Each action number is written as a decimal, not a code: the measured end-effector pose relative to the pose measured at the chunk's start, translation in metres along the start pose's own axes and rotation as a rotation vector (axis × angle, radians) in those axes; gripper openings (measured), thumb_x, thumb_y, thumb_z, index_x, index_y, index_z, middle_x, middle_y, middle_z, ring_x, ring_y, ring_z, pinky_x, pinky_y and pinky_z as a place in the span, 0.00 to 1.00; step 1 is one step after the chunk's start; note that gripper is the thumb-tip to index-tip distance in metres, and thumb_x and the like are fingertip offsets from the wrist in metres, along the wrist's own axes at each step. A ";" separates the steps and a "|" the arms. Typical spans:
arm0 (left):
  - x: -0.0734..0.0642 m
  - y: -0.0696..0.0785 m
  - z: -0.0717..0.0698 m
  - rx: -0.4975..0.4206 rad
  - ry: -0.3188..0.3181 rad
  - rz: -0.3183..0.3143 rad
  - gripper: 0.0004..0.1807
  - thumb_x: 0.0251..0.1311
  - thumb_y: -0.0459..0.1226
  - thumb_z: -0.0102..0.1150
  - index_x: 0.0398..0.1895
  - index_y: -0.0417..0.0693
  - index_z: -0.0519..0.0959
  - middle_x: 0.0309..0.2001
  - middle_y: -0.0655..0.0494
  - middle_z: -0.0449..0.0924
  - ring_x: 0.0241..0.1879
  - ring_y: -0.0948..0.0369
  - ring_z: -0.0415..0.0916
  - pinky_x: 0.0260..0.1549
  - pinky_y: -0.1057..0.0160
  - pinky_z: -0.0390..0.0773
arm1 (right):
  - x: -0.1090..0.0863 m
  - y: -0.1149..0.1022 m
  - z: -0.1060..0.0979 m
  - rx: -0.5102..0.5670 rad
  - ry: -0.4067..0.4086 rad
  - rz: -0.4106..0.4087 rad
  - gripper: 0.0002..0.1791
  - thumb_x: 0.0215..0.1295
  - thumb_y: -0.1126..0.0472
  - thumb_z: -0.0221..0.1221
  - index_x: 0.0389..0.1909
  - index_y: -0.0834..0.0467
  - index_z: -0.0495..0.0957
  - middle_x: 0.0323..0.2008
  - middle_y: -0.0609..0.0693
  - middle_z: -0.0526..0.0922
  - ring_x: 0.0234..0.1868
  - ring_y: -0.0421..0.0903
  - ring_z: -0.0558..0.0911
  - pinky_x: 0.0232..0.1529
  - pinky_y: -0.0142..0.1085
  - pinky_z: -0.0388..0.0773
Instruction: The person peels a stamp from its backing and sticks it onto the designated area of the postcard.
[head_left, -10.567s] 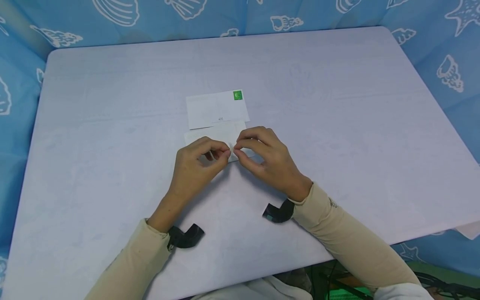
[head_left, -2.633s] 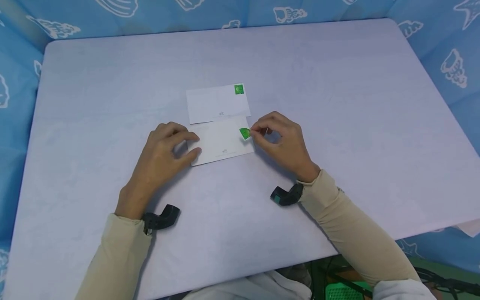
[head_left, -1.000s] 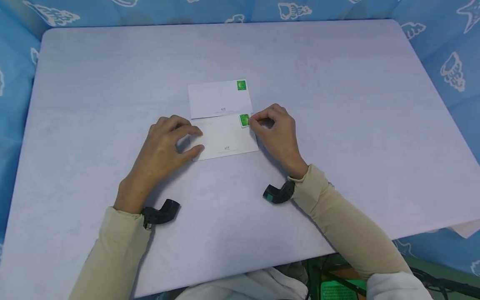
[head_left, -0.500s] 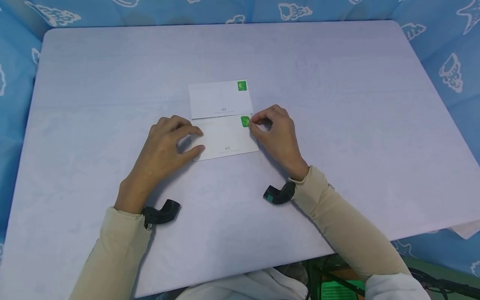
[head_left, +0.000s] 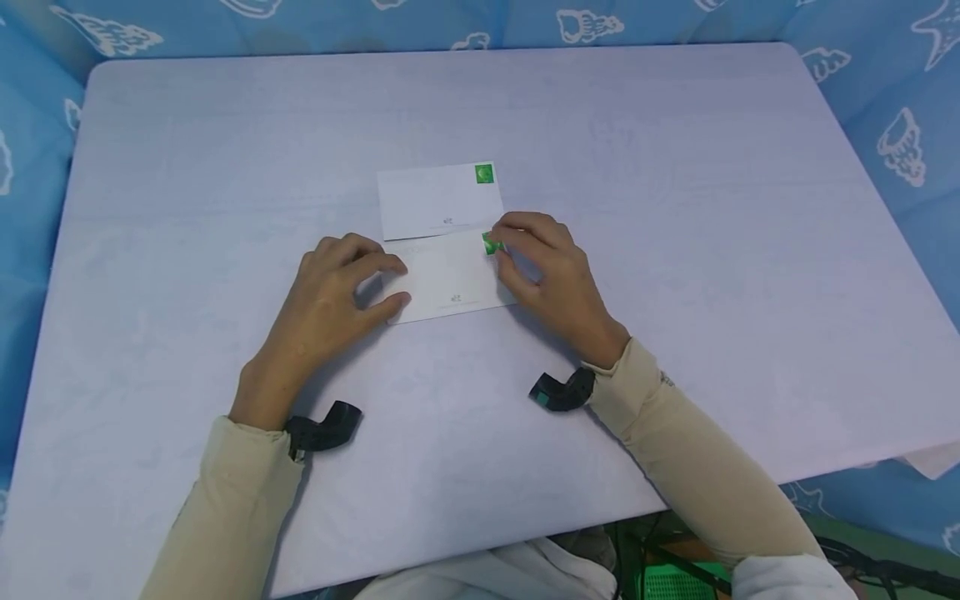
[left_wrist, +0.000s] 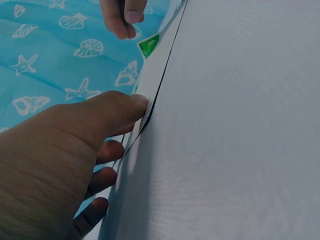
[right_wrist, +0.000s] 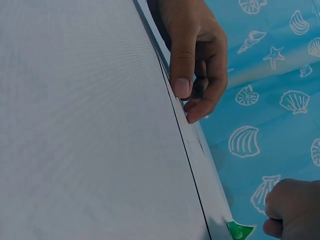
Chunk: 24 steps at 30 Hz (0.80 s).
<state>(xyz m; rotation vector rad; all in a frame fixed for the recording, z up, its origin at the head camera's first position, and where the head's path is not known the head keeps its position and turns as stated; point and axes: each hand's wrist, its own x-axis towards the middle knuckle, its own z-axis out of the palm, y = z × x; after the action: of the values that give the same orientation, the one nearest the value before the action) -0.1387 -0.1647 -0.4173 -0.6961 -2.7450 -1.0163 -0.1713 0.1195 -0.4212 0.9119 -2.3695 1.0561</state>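
Observation:
A white envelope or card (head_left: pixel 450 279) lies flat before me, overlapping the lower edge of a second one (head_left: pixel 431 200) that bears a green stamp (head_left: pixel 484 173) in its top right corner. My left hand (head_left: pixel 315 308) rests on the near one's left end, thumb and fingers apart. At its top right corner is another green stamp (head_left: pixel 490 245), partly covered by my right hand (head_left: pixel 558 275). The index fingertip is over that stamp, with the thumb apart from it. In the right wrist view the stamp (right_wrist: pixel 240 231) looks bent, one corner lifted.
A pale cloth covers the table (head_left: pixel 675 208). Blue curtains (head_left: pixel 337 25) with white shell prints hang behind and beside it. Black wrist cameras (head_left: pixel 326 427) sit under both wrists. A green basket (head_left: pixel 681 582) is below the front edge.
Earlier my right hand brought the stamp to the near envelope's corner and pinched its edge. Now the thumb has parted from it and the index finger has moved left over the stamp. The left hand stays.

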 end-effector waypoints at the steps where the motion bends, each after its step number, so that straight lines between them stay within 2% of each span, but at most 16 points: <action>1: 0.000 0.000 0.000 0.003 0.002 0.002 0.14 0.57 0.39 0.73 0.46 0.47 0.85 0.47 0.51 0.77 0.47 0.49 0.69 0.46 0.49 0.65 | -0.001 0.000 0.000 -0.006 -0.011 -0.029 0.11 0.65 0.72 0.60 0.47 0.65 0.84 0.50 0.57 0.80 0.53 0.51 0.78 0.55 0.42 0.73; 3: 0.000 0.000 0.001 0.004 0.004 0.003 0.14 0.57 0.39 0.73 0.45 0.47 0.85 0.47 0.51 0.77 0.48 0.48 0.69 0.46 0.49 0.65 | -0.001 0.001 0.000 -0.014 -0.033 -0.062 0.11 0.66 0.72 0.59 0.47 0.66 0.84 0.50 0.58 0.81 0.52 0.51 0.79 0.54 0.42 0.73; 9: 0.000 0.000 0.001 0.006 0.005 0.004 0.14 0.57 0.39 0.73 0.45 0.48 0.85 0.47 0.51 0.77 0.48 0.48 0.69 0.46 0.49 0.65 | -0.003 0.003 0.002 -0.082 -0.098 -0.069 0.10 0.66 0.71 0.61 0.46 0.68 0.84 0.50 0.58 0.82 0.55 0.52 0.79 0.58 0.42 0.72; 16: 0.001 0.000 0.002 0.019 -0.003 0.000 0.14 0.58 0.39 0.73 0.46 0.48 0.84 0.47 0.51 0.76 0.49 0.48 0.69 0.47 0.49 0.65 | -0.004 0.007 0.003 -0.137 -0.196 -0.018 0.10 0.68 0.68 0.61 0.46 0.67 0.85 0.49 0.58 0.83 0.54 0.52 0.80 0.58 0.44 0.74; 20: 0.002 0.001 0.002 0.028 -0.009 -0.006 0.14 0.58 0.39 0.72 0.46 0.48 0.84 0.47 0.50 0.76 0.49 0.48 0.68 0.47 0.48 0.65 | -0.003 0.007 0.002 -0.139 -0.184 -0.041 0.10 0.67 0.68 0.62 0.46 0.67 0.85 0.49 0.58 0.83 0.54 0.53 0.80 0.60 0.44 0.72; 24: 0.001 0.000 0.003 0.031 -0.012 -0.004 0.14 0.57 0.39 0.73 0.46 0.47 0.84 0.47 0.50 0.76 0.47 0.48 0.68 0.46 0.48 0.65 | -0.003 0.006 0.001 -0.124 -0.124 -0.093 0.11 0.67 0.71 0.59 0.47 0.69 0.84 0.50 0.59 0.83 0.55 0.53 0.79 0.62 0.43 0.70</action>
<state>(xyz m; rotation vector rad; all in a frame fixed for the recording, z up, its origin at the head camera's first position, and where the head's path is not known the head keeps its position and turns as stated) -0.1395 -0.1623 -0.4191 -0.6940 -2.7671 -0.9718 -0.1739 0.1229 -0.4265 1.0578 -2.4348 0.8291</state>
